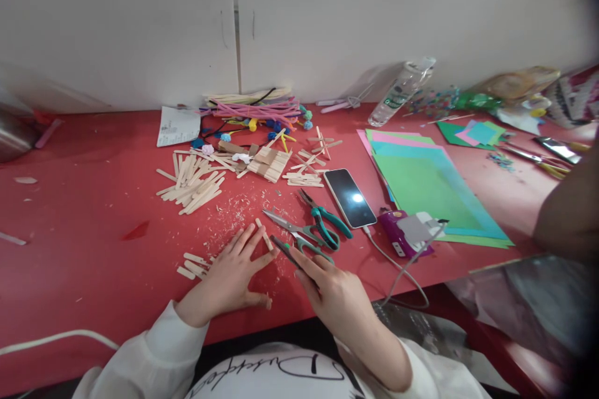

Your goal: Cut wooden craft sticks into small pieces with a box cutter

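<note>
My left hand (234,277) lies flat on the red table with its fingers spread. Its fingertips touch a wooden craft stick (263,234) and steady it against the surface. In my right hand (334,290) is a dark utility knife (286,250) with a green detail, my fingers closed around it. The knife's front end is beside the stick; whether they touch, I cannot tell. Several short craft sticks (191,265) lie left of my left hand, partly hidden by it. Scissors (294,230) and teal-handled pliers (322,218) lie just beyond my right hand.
Wood shavings (224,212) are scattered ahead. Behind them are loose craft sticks (194,184), a bundle of sticks (269,162) and pink pipe cleaners (257,111). A phone (350,198), purple adapter (402,230), cable, coloured paper (425,187) and tilted bottle (400,93) occupy the right. Another person's arm (568,212) shows there.
</note>
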Motion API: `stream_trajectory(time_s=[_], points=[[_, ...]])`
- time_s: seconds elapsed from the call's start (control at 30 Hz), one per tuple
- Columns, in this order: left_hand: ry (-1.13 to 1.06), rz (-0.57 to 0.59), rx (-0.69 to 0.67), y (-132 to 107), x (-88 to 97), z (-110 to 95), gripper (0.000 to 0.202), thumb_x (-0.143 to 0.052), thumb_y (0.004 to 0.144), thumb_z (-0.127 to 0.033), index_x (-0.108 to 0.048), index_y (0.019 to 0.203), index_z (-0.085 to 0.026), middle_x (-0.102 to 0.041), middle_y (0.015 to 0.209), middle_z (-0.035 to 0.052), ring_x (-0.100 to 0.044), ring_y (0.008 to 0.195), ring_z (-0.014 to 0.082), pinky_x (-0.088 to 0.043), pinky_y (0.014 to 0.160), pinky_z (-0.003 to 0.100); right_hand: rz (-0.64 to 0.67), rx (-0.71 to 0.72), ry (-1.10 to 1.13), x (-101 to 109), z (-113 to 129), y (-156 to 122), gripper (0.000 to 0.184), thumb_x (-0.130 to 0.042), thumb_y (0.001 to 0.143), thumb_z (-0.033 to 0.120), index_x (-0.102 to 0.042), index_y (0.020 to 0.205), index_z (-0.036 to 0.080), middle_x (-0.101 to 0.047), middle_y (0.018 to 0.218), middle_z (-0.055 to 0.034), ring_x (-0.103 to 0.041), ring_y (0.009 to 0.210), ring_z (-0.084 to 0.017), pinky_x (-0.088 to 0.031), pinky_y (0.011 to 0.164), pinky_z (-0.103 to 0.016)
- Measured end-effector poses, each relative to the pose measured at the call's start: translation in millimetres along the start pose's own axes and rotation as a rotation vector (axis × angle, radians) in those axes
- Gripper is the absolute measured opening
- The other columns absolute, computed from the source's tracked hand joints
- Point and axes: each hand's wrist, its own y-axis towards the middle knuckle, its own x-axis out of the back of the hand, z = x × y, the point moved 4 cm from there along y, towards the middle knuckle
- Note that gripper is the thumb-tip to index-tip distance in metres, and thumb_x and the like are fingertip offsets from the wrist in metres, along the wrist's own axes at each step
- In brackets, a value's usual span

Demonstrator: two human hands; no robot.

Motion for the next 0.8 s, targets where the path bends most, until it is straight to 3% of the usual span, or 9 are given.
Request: stream_trajectory(time_s=[0.3, 0.8], points=[[-0.006, 0.029, 0.003, 1.0, 3.0, -1.3, 0.090, -0.074, 0.058, -0.057, -0.036, 0.137, -0.033, -0.011, 0.153, 0.0113, -0.007, 0.137, 0.0372, -0.021, 0.107, 0.055, 0.034, 0.011, -0.037, 2.7, 0.9, -0.1, 0.040, -0.040, 0.087, 0.020, -0.060, 0.121, 0.020, -0.071, 0.087, -0.0072, -0.067, 0.055, -0.019, -0.044, 0.039, -0.025], [-0.036, 0.064, 0.008, -0.7, 3.3, -1.4, 0.092, -0.071, 0.059, -0.062, -0.033, 0.138, -0.035, -0.005, 0.153, 0.0123, -0.005, 0.137, 0.0377, -0.021, 0.106, 0.055, 0.066, 0.058, -0.173, 4.5, 7.5, -1.7, 0.040, -0.044, 0.084, 0.017, -0.060, 0.120, 0.019, -0.066, 0.070, -0.0029, -0.062, 0.044, -0.016, -0.032, 0.033, -0.024]])
